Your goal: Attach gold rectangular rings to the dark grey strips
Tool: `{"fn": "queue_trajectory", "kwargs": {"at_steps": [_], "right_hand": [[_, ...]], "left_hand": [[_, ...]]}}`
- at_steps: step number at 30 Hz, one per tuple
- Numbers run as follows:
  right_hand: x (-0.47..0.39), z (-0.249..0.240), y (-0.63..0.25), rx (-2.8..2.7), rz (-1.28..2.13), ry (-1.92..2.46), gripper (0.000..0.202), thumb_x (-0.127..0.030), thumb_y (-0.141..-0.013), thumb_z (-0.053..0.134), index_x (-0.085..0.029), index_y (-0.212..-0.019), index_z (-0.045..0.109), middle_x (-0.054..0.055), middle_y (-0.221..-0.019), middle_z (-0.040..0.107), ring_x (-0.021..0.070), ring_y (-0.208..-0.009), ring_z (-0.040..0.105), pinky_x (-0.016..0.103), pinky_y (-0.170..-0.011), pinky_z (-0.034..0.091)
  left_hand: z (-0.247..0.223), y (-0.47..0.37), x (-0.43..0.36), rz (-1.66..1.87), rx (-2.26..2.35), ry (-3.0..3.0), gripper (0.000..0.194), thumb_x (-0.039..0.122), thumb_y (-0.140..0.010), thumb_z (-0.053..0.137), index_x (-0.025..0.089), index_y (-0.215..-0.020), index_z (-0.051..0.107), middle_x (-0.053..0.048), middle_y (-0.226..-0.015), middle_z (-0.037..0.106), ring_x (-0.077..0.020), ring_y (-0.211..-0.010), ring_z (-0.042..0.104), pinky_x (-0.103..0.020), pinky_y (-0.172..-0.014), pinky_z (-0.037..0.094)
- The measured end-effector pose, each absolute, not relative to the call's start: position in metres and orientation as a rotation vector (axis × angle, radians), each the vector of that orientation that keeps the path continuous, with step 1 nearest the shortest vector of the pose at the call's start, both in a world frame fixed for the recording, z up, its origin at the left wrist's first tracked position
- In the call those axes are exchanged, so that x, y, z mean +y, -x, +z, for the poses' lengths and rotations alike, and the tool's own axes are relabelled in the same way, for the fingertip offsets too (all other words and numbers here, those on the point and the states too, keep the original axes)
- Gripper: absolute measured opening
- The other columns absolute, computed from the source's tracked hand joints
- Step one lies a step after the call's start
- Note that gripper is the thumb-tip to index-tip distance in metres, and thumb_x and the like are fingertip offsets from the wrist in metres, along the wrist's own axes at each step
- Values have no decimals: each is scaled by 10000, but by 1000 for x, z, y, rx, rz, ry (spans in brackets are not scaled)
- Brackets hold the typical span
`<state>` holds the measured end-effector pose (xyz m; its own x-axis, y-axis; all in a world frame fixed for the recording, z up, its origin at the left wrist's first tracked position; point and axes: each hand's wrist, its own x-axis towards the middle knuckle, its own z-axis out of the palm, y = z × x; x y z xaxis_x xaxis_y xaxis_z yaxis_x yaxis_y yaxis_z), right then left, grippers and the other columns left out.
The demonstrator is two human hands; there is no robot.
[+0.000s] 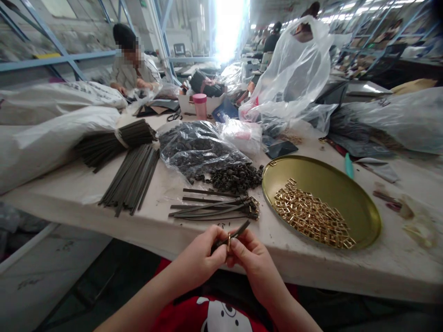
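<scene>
Just off the table's front edge, my left hand (204,251) and my right hand (254,251) meet around a dark, narrow strap (241,228). A gold buckle (228,242) sits on the strap between my two thumbs. My left fingers pinch the strap left of the buckle. My right thumb presses beside the buckle, with the fingers partly hidden behind the strap, whose end sticks up to the right. Beyond my hands lie several straps with buckles (214,208). To the right, a round gold tray (346,184) bears a pile of loose gold buckles (311,214).
Small black loops (237,177) spill from a clear plastic bag (197,145). At left lie loose dark straps (131,180) and a tied bundle (117,140). A pink-lidded jar (200,107) stands farther back. Across the table sits a person (133,69). White sacks (51,133) lie far left.
</scene>
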<state>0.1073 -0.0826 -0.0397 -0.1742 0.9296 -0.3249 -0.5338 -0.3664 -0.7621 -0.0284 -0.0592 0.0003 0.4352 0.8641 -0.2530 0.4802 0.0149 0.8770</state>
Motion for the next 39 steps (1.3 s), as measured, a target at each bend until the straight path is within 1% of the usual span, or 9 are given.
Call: {"fn": "queue_trajectory", "kwargs": {"at_steps": [6, 9, 13, 20, 23, 25, 29, 33, 39], "right_hand": [[-84, -39, -107, -743, 1695, 1019, 241, -375, -737, 635, -167, -805, 532, -45, -588, 540, 68, -473, 474, 196, -472, 386], [-85, -39, -106, -774, 1678, 1032, 233, -376, -751, 619, -169, -798, 521, -53, -571, 524, 66, -463, 463, 199, -474, 378], [-88, -37, -108, -844, 1600, 1075, 221, -376, -766, 597, -171, -782, 518, -43, -606, 529, 69, -486, 456, 202, -494, 382], [-95, -41, -112, -1219, 1023, 1278, 135, -300, -799, 547, -201, -714, 511, -22, -609, 536, 117, -558, 498, 236, -528, 412], [-98, -41, -117, -1524, 717, 1231, 39, -201, -800, 535, -222, -775, 557, 17, -694, 589, 152, -644, 543, 275, -597, 434], [-100, -37, -122, -1669, 612, 1162, 95, -174, -801, 523, -231, -843, 587, 36, -733, 606, 169, -679, 556, 294, -628, 440], [-99, -20, -132, -1748, 711, 1039, 229, -231, -854, 429, -229, -1001, 604, 58, -807, 609, 182, -724, 558, 300, -646, 439], [-91, -9, -140, -1618, 1065, 1030, 354, -312, -911, 303, -235, -991, 639, 35, -734, 564, 168, -701, 542, 281, -637, 428], [-76, -12, -145, -1641, 1312, 994, 208, -326, -856, 465, -238, -907, 646, 11, -730, 565, 146, -664, 534, 251, -610, 415]], "left_hand": [[1, 35, -61, 453, 1064, -1496, 126, 221, -841, 426, 147, -841, 529, -15, -778, 598, -132, -748, 539, -243, -711, 409], [2, 35, -63, 467, 1057, -1449, 177, 291, -851, 439, 143, -824, 531, -12, -756, 591, -122, -711, 526, -231, -675, 403], [2, 33, -67, 499, 1071, -1415, 167, 282, -839, 450, 146, -787, 533, 15, -689, 553, -100, -631, 481, -206, -611, 380], [2, 32, -70, 482, 1133, -1391, 168, 297, -801, 463, 171, -691, 472, 56, -577, 462, -91, -559, 420, -191, -556, 345], [2, 31, -72, 486, 1158, -1428, 169, 293, -800, 446, 175, -679, 461, 54, -575, 457, -94, -567, 428, -190, -561, 351], [3, 29, -73, 476, 1170, -1438, 155, 271, -796, 427, 179, -675, 456, 55, -584, 466, -88, -536, 430, -187, -534, 349], [9, 28, -72, 417, 1159, -1468, 142, 253, -792, 399, 177, -699, 474, 53, -602, 488, -83, -491, 424, -191, -486, 327], [13, 30, -68, 410, 1186, -1516, 167, 265, -779, 411, 173, -651, 465, 49, -569, 433, -101, -554, 409, -197, -506, 310], [8, 30, -64, 398, 1226, -1462, 175, 251, -752, 412, 184, -592, 392, 62, -549, 352, -90, -529, 347, -196, -485, 275]]}}
